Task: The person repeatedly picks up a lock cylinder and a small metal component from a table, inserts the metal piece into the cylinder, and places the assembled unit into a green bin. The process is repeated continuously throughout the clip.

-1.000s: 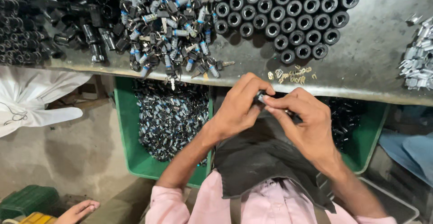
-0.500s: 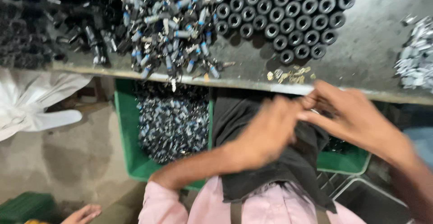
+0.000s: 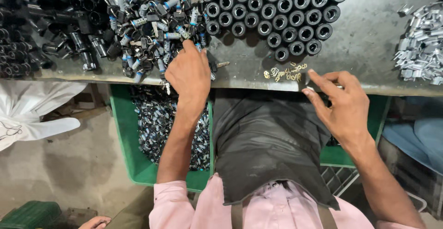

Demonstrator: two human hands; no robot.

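One grey workbench (image 3: 369,40) carries a block of some thirty black ringed cylinders (image 3: 272,12), upright and touching. One green crate (image 3: 134,164) sits below, half hidden. The left hand (image 3: 190,74) reaches into the heap of blue-tipped small parts (image 3: 147,21); its fingers are hidden, grip unclear. The right hand (image 3: 344,104), fingers loosely open, holds nothing beside roughly six brass clips (image 3: 284,71).

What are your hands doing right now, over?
Left hand down on the pile of small blue-and-black parts. Right hand at the bench edge, fingertips beside the little brass pieces. Nothing blocking either hand.
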